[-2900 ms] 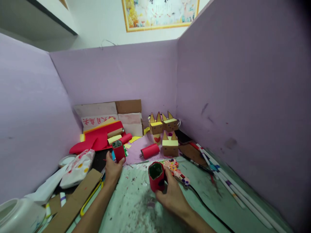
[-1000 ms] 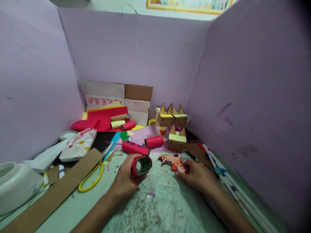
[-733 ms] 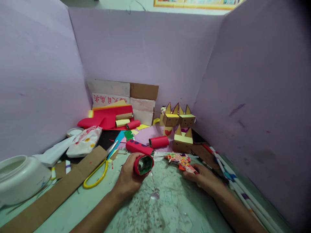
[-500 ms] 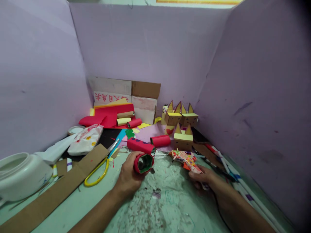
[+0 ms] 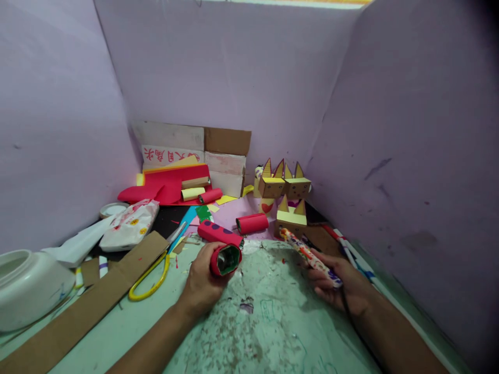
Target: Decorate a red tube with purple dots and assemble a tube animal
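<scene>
We are finding both hands occupied above a green table (image 5: 257,340). The left hand (image 5: 206,280) is wrapping around a red tube (image 5: 226,259), which it is holding near the table's middle; the open end is facing back toward the near edge, showing a green lining. The right hand (image 5: 337,278) is gripping a patterned, corded tool that we are judging to be a glue gun (image 5: 310,257). This is standing nearer the right edge, apparently clear of the surface, its tip pointing toward the far edge and leaning left, its cord (image 5: 358,335) trailing toward the near edge. We are unable to tell whether the trigger is being pressed.

Beyond the left hand, toward the far edge, a spotted roll (image 5: 218,232) is lying behind the red tube; we are not confirming contact between them. A plain roll (image 5: 252,223) is lying just to its right. Scissors (image 5: 167,266) are resting toward the left edge, beside a cardboard strip (image 5: 88,304).

We are assessing the step in hand as preparatory: tube and tool are being held apart, and the tip is not touching the tube. In our judgement, the next move is calling for a steady left grip, a controlled turning of the tip toward the tube, and enough slack in the cord.
</scene>
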